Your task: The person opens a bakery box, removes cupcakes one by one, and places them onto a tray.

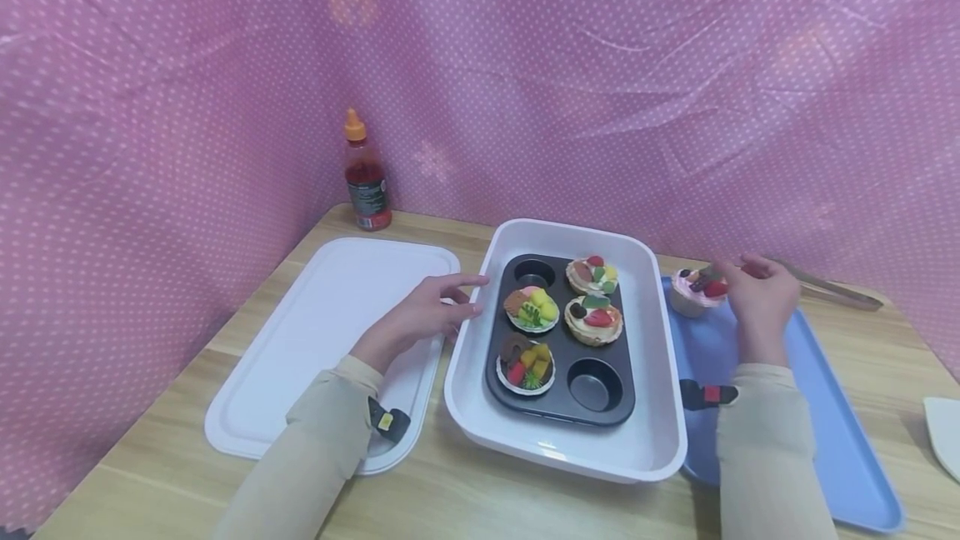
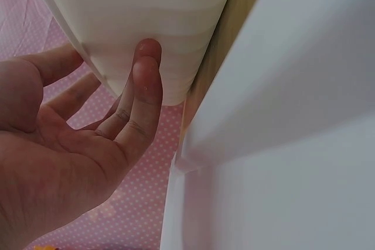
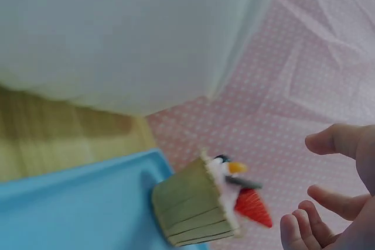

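Note:
My left hand [image 1: 423,315] is at the left side of a deep white tray [image 1: 660,440], fingers loosely bent. In the left wrist view two fingertips [image 2: 147,77] rest against or very near its outer wall. My right hand [image 1: 761,302] hovers beside a toy cupcake [image 1: 693,294] with pink cream and a strawberry; a gap shows between them in the right wrist view, and the fingers hold nothing. The cupcake [image 3: 190,206] stands on a blue tray [image 1: 810,407]. Inside the white tray lies a dark muffin pan [image 1: 558,394] with several toy fruit tarts [image 1: 592,321] and two bare cups.
A flat white tray or lid [image 1: 330,315] lies on the left. A sauce bottle [image 1: 367,182] stands at the back left. Metal tongs [image 1: 840,288] lie behind my right hand. A white edge [image 1: 947,432] shows far right. Pink dotted cloth [image 1: 525,90] hangs behind the wooden table.

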{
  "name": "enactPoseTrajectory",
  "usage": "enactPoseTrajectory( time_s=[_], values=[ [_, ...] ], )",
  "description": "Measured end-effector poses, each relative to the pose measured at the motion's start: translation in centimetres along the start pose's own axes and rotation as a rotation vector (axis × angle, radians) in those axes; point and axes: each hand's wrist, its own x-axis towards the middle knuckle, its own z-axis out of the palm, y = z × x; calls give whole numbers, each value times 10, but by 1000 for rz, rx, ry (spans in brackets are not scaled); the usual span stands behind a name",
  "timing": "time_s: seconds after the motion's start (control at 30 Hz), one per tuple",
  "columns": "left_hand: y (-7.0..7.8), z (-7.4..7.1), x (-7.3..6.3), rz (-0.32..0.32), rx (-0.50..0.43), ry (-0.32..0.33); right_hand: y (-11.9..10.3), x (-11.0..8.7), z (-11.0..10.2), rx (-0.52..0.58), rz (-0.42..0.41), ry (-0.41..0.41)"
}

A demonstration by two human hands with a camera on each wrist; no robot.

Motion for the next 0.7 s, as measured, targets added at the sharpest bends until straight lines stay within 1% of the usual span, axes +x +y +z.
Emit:
enactPoseTrajectory(
  time_s=[0.13,0.2,0.23,0.33,0.53,0.7],
  values=[
    [-1,0,0,-2,-3,0,-9,-7,-4,38,-19,24],
    [-1,1,1,1,-1,0,-14,-10,-7,81,-6,22],
    [-1,0,1,1,-1,-1,-17,-12,-8,72,-7,21],
    [-1,0,1,-4,-2,0,-24,-18,-11,99,4,24],
    [0,0,0,-24,6,2,-37,-31,-16,47,-14,1],
    [0,0,1,-14,-7,1,-49,-41,-13,105,-42,-33]
  ],
)
